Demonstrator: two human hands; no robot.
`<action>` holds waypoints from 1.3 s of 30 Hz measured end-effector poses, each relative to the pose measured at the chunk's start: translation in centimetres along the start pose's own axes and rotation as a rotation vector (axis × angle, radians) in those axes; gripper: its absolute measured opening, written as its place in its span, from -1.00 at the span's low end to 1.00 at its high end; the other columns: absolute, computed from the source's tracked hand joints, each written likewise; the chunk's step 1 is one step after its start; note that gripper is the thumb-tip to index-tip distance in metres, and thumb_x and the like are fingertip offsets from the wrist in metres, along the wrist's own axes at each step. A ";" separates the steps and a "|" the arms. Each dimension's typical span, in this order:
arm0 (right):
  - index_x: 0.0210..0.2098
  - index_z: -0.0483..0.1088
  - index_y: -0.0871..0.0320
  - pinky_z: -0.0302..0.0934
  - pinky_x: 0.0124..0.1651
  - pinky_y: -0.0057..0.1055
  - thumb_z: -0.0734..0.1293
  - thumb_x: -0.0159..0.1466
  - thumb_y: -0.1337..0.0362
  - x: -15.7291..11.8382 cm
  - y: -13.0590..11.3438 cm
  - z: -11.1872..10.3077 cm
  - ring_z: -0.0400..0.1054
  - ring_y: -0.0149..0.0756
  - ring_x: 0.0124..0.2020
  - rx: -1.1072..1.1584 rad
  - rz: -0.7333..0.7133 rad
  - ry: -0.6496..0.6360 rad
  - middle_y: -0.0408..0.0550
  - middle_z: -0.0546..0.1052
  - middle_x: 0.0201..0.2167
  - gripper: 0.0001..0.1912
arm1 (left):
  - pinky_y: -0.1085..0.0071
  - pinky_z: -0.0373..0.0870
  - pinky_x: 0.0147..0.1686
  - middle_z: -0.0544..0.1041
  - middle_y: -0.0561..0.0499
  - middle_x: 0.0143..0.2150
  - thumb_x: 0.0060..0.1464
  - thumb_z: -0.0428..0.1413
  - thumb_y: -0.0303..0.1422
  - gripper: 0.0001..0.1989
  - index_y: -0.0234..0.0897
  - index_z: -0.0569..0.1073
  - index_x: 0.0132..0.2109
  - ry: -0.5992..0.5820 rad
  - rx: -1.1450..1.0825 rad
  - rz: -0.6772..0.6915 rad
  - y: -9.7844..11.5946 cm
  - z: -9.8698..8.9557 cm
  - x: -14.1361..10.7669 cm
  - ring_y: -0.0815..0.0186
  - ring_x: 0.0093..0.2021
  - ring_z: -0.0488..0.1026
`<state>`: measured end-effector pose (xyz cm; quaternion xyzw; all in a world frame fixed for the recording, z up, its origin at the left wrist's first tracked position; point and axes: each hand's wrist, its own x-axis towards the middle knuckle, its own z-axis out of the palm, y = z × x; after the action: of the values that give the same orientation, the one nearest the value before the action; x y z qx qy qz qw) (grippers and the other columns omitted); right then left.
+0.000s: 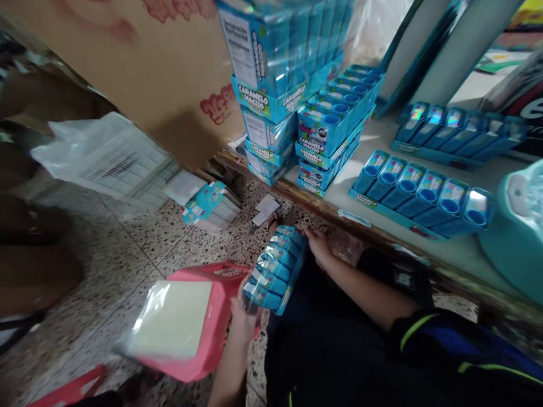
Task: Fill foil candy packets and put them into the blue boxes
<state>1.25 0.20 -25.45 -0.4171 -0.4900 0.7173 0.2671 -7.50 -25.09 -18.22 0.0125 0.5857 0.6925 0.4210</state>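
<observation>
Left hand (241,308), right hand (318,246) gripping, apart; left forearm (229,362) extended, right forearm (369,288) slanting inward (both bare).

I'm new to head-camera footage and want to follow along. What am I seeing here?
There is no machine: these are a person's bare hands, seen by one camera worn on the head, looking forward and down. The left hand and right hand hold a pack of small blue boxes at opposite ends. The white table, at upper right, bears trays of blue boxes and stacks marked Caramelo Macizo. At left, a pale plastic-wrapped bundle rests on pink plastic furniture.
</observation>
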 end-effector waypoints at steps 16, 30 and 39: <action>-0.01 0.59 0.12 0.28 0.25 0.01 0.51 0.10 -0.08 -2.6 -1.0 -3.2 0.50 0.00 0.07 -0.269 -0.241 -0.492 0.02 0.64 -0.01 -0.44 | 0.07 0.39 0.13 0.44 -0.28 0.27 -0.14 0.29 0.20 0.10 -0.16 0.11 0.44 -0.362 1.398 -0.039 10.8 5.1 3.9 -0.12 0.21 0.45; -0.24 0.52 0.07 0.29 -0.04 -0.27 0.25 0.36 0.17 -7.9 -2.2 -2.8 0.50 -0.14 -0.17 -0.403 -0.401 -0.292 -0.02 0.63 -0.25 -0.78 | 0.06 0.29 0.21 0.40 -0.36 0.22 -0.04 0.25 0.09 -0.17 -0.35 0.30 0.23 -0.255 1.682 0.241 7.2 11.7 5.3 -0.16 0.27 0.34; -0.29 0.43 0.08 0.26 -0.13 -0.33 0.19 0.41 0.15 -6.5 -1.2 -2.5 0.46 -0.20 -0.23 -0.381 -0.403 -0.281 -0.06 0.59 -0.29 -0.74 | 0.08 0.17 0.33 0.27 -0.38 0.39 -0.22 0.40 -0.11 0.10 -0.35 0.13 0.41 -0.440 1.650 0.256 8.6 10.5 5.6 -0.16 0.38 0.23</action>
<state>6.73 -3.30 -22.57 -0.2509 -0.7207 0.5956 0.2507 -10.67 -12.99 -10.58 0.5138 0.8007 0.0697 0.3000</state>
